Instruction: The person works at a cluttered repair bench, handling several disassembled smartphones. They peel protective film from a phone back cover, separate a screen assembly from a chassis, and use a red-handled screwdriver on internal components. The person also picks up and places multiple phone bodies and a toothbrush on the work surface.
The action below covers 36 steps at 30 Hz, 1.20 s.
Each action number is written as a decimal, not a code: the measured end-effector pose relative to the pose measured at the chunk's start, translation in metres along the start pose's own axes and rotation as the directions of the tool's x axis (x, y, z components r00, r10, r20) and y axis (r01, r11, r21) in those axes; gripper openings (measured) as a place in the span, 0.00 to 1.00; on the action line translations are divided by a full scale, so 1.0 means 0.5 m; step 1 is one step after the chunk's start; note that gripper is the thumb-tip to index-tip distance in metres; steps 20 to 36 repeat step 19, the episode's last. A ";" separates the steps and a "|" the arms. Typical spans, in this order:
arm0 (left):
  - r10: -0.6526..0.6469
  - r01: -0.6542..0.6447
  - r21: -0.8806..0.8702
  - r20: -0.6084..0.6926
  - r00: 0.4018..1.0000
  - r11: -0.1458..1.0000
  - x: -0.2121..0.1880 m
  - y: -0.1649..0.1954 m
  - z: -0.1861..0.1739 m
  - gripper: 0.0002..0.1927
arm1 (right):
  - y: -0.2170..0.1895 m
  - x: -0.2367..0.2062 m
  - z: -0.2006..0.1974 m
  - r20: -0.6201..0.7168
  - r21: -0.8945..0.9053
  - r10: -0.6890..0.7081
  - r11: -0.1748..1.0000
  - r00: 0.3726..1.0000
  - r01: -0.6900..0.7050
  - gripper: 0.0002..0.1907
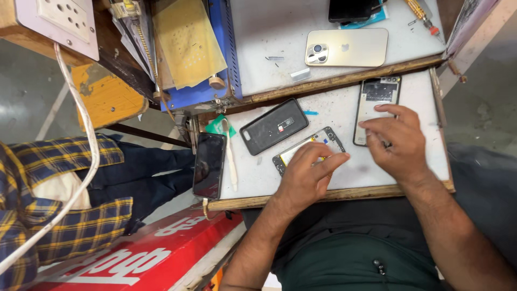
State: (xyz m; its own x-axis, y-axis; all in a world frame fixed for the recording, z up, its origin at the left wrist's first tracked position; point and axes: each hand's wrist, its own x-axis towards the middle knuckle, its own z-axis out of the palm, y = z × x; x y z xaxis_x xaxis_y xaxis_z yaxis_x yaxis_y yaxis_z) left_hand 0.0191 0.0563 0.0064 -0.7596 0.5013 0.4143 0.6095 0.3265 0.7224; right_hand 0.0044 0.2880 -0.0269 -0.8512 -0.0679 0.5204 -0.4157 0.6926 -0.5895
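Right now two opened phone frames are lying on the white tabletop (344, 175), each under one hand. The nearer frame (301, 151) is lying with its long axis slanting from lower left up to upper right, and the left hand (307, 180) is resting flat across its middle, fingers (328, 161) stretched out along that slant and pressing down, not curled around anything. Just to the right, a little apart, the second frame (374, 102) is standing almost straight up the board, and the right hand (396, 140) is covering its lower end, fingers (385, 123) loosely bent and touching its face rather than clamping it. A dark phone case (273, 126) is sitting just left of the slanted frame, parallel to it, and a black phone (209, 164) is overhanging the left edge. Bare board is showing only along the near edge and between the hands. A gold phone (347, 47) is lying on the higher shelf.
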 end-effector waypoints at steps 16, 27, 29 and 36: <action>-0.126 0.130 -0.043 0.092 0.988 0.991 -0.017 -0.020 0.009 0.29 | -0.021 0.002 0.021 0.132 0.010 -0.050 0.999 0.990 0.049 0.12; -0.009 -0.011 0.150 0.129 0.992 0.989 -0.021 -0.018 0.016 0.33 | -0.015 -0.003 0.022 0.150 0.037 -0.060 0.998 0.987 0.055 0.14; -0.009 -0.011 0.150 0.129 0.992 0.989 -0.021 -0.018 0.016 0.33 | -0.015 -0.003 0.022 0.150 0.037 -0.060 0.998 0.987 0.055 0.14; -0.009 -0.011 0.150 0.129 0.992 0.989 -0.021 -0.018 0.016 0.33 | -0.015 -0.003 0.022 0.150 0.037 -0.060 0.998 0.987 0.055 0.14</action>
